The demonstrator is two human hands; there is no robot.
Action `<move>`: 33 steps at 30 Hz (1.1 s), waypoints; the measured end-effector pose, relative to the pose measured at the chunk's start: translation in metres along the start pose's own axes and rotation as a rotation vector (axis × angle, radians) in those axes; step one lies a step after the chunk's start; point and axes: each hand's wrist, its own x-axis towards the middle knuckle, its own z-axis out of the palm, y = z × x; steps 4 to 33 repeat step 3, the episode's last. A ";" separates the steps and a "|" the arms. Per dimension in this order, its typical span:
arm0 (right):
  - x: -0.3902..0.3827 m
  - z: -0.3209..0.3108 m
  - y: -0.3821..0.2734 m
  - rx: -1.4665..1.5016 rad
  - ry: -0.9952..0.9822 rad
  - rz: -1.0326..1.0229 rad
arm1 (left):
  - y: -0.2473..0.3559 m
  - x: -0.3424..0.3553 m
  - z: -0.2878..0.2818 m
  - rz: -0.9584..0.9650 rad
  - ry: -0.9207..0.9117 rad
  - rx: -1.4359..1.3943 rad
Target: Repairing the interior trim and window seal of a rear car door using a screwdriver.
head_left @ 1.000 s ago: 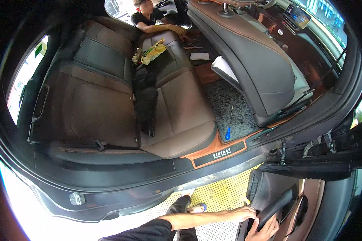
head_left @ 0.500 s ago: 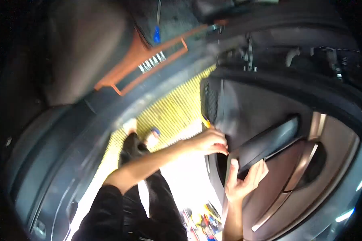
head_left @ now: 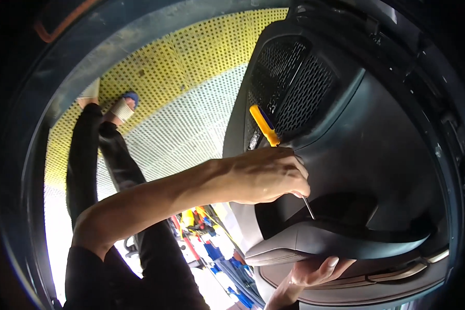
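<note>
My left hand is closed round a screwdriver; its yellow and dark blue handle rises above the knuckles. Below the fingers a thin metal shaft points down, its tip at the upper edge of the grey padded armrest on a car door panel. Whether the tip touches the armrest or the dark recess behind it, I cannot tell. From underneath, my right hand grips the armrest, thumb showing and the other fingers partly hidden.
A black speaker grille sits in the door panel. Yellow perforated matting covers the floor by my legs. Several coloured tools lie below the armrest. The dark car body sill curves along the left.
My view has swung toward the door, which now looks larger. The screwdriver's handle and shaft show clearly now. My right hand stays on the armrest, now seen beneath it.
</note>
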 end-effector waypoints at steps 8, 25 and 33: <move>-0.001 -0.006 0.006 0.088 -0.047 0.070 | -0.001 0.006 -0.008 -0.021 -0.140 0.072; -0.001 -0.006 0.006 0.088 -0.047 0.070 | -0.001 0.006 -0.008 -0.021 -0.140 0.072; -0.001 -0.006 0.006 0.088 -0.047 0.070 | -0.001 0.006 -0.008 -0.021 -0.140 0.072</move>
